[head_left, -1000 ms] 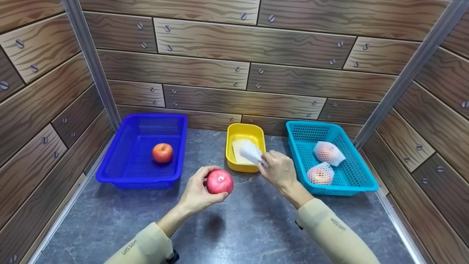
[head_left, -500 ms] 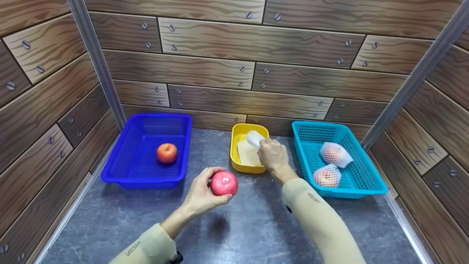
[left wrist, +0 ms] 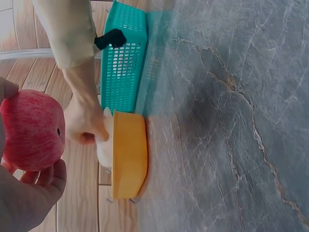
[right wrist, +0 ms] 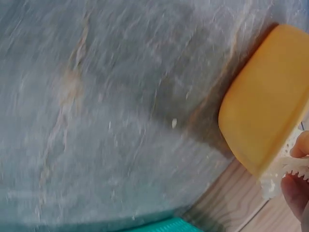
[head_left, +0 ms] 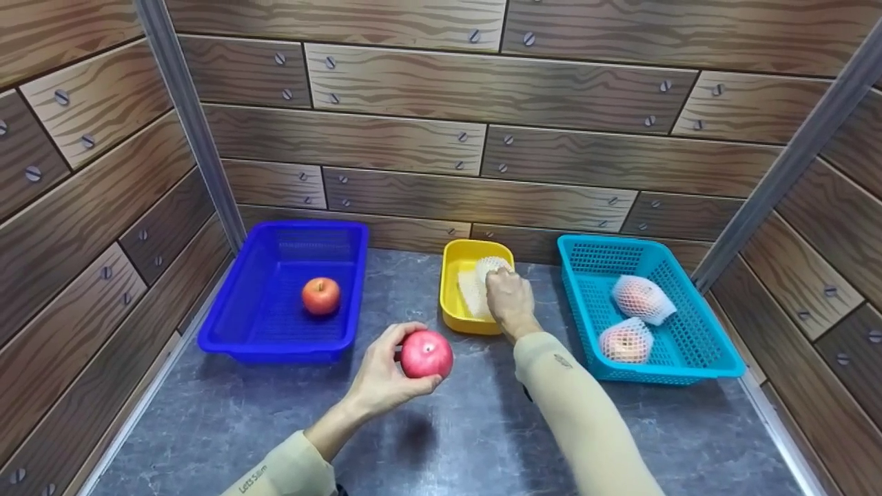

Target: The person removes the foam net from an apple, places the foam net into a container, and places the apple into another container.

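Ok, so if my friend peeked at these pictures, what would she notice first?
Probably the shiny red apple in the person's left hand, near the middle of the head view. Next might be the bright yellow box behind it, where the right hand pinches a white foam net. Then the baskets: deep blue on the left, turquoise on the right.

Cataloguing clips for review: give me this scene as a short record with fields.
Left hand: holds a round red apple above the grey marbled tabletop
Right hand: pinches a white foam-mesh sleeve at the mouth of the yellow plastic tub
Inside tub: another white foam-mesh piece
Blue plastic basket: one bare orange-red apple
Teal plastic basket: two round fruits in white foam netting
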`<state>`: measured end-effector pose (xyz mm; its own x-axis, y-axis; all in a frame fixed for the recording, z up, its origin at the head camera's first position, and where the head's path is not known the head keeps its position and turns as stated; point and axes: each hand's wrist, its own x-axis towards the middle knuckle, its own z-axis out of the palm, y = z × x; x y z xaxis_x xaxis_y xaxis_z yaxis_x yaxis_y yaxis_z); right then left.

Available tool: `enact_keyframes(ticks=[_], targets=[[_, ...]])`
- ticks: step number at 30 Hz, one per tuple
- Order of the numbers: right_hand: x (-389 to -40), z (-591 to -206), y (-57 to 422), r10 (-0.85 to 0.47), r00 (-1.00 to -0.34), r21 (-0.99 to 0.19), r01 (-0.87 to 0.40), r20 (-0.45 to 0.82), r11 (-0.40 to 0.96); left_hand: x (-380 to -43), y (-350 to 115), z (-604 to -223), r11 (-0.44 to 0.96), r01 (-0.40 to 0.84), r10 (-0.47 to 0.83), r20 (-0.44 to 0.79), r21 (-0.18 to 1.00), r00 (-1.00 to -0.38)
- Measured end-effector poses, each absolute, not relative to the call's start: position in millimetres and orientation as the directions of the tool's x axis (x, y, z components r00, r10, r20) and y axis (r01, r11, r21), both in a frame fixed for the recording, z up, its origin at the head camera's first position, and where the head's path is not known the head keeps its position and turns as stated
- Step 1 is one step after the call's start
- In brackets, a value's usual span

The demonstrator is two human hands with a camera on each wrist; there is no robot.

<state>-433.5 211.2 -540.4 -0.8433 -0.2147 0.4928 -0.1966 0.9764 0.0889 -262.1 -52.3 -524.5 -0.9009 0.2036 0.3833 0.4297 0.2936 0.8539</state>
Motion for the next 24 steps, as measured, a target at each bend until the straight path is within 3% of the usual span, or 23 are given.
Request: enact_keyframes(ticks=[3, 7, 10, 13, 17, 24], targets=[[-433.9, -544.7, 209.2, -0.153, -0.900, 0.008, -0.165, 0.407, 0.986, -259.8, -50.6, -525.7, 0.289, 0.434, 0.205, 0.388, 0.853, -0.899], [-435.4, -549.6, 208.3, -0.036, -0.977, -0.191, -0.077, 0.211, 0.979, -257.6, -49.8, -527.0, 0.284, 0.431, 0.201, 0.386, 0.856, -0.900], [-438.4, -552.1, 210.0, 0.011, -0.999, -0.300, -0.001, 0.037, 0.954, -256.7, -50.1, -527.9, 0.279, 0.426, 0.199, 0.382, 0.861, -0.903], [-440.7, -550.2, 210.5, -0.001, -0.998, -0.320, 0.021, -0.068, 0.947, -256.2, -51.5, -528.1, 0.281, 0.417, 0.199, 0.373, 0.864, -0.906], [-438.2, -542.0, 207.7, -0.047, -0.996, -0.306, -0.023, -0.072, 0.952, -256.8, -53.2, -527.5, 0.283, 0.411, 0.197, 0.367, 0.866, -0.909], [-429.5, -532.2, 205.5, -0.123, -0.990, -0.298, -0.138, 0.069, 0.945, -259.1, -53.6, -526.8, 0.288, 0.420, 0.203, 0.374, 0.861, -0.905]])
